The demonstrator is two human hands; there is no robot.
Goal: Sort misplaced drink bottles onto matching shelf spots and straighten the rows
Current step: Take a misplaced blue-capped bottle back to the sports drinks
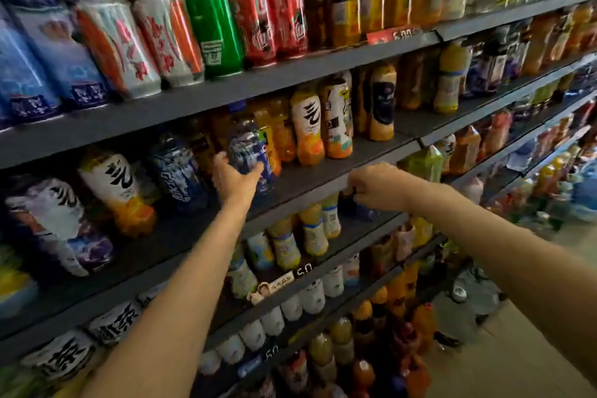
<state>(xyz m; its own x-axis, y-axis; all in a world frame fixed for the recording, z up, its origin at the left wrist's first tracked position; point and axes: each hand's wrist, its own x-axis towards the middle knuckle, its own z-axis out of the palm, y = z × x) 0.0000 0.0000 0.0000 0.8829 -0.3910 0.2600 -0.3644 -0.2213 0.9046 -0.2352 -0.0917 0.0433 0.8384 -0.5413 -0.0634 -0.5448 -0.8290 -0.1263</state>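
Observation:
My left hand (234,176) reaches onto the middle shelf (310,178) and grips a blue-labelled bottle (248,145), thumb on its right side and fingers on its left. That bottle stands among orange drink bottles (281,132). Another blue-labelled bottle (176,168) stands to its left. My right hand (376,184) is at the front edge of the same shelf, its fingers curled down round the top of a dark blue bottle (365,208) on the shelf below. The picture is blurred, so the labels are hard to read.
White-and-orange bottles (307,126) fill the middle shelf's right part. Cans and tall cartons (213,29) line the top shelf. Pale bottles (313,233) stand on the lower shelf. More stock and a floor strip (517,349) lie at the lower right.

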